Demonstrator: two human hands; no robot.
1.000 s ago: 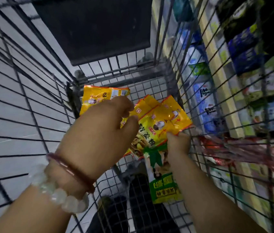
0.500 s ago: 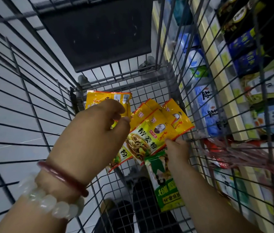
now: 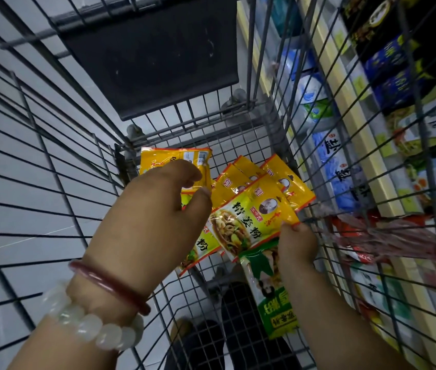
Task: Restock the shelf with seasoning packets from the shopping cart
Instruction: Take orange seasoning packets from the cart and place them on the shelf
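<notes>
Both hands are down inside the wire shopping cart. My right hand grips a fan of several yellow seasoning packets by their lower edge, together with a green packet that hangs below it. My left hand hovers over the fan's left side, thumb and forefinger slightly apart and curled, touching another yellow packet whose back with a barcode faces up. I cannot tell whether the left fingers pinch it. The shelf stands to the right beyond the cart's wire wall.
The cart's dark folding seat flap hangs at the far end. Blue, white and green bags fill the shelf on the right. A red mesh bag lies against the cart's right wall. My dark shoes show through the cart floor.
The view has tipped slightly, so the packets sit lower in frame. My left fingers have opened a little over the packets; my right hand keeps its hold on the fan.
</notes>
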